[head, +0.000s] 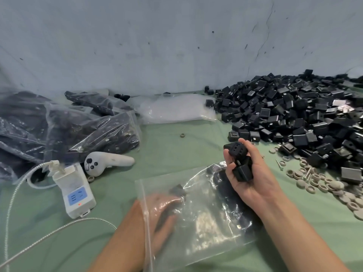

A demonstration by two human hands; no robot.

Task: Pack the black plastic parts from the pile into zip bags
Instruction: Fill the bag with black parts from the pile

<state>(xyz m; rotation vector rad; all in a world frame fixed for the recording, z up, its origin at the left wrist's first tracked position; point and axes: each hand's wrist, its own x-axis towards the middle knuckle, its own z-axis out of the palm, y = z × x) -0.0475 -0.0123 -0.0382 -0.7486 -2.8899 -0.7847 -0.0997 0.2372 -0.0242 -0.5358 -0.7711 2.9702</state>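
The right hand [249, 179] was curled tight around a handful of black parts [238, 161], just above the far right corner of the zip bag [206, 222], which lay by the near edge of the table [176, 150]. The left hand [163, 214] was inside the bag, blurred by plastic, so its grip could not be told. The pile [294, 118] lay along the table's right edge.

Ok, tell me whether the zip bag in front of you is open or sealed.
Open: the left hand reaches in past the zip strip and shows through the clear plastic of the zip bag.
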